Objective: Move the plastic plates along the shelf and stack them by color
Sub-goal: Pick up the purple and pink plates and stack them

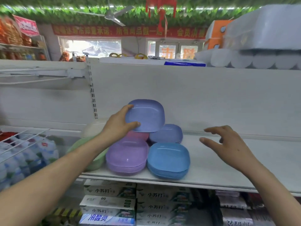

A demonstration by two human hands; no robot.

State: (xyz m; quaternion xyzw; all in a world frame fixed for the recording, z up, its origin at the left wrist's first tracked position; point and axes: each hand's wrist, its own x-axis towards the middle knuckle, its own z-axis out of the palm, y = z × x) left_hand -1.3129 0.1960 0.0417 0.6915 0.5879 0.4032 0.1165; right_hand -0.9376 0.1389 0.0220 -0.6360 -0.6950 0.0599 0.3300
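Observation:
My left hand (118,123) grips a periwinkle plastic plate (146,115) by its left rim, tilted up above the stacks. Under it lies a pink stack (138,135), with a periwinkle stack (167,133) behind to the right. At the front stand a lilac stack (127,154) and a blue stack (168,159). A green stack (96,160) and a cream stack (94,127) are partly hidden behind my left forearm. My right hand (228,144) hovers with fingers spread over the bare shelf (228,168), right of the plates, holding nothing.
The shelf's white back panel (195,95) rises behind the plates. Boxes of goods (110,191) fill the shelf below. A wire basket with bottled water (24,152) stands to the left. Paper roll packs (260,59) sit on top at the right.

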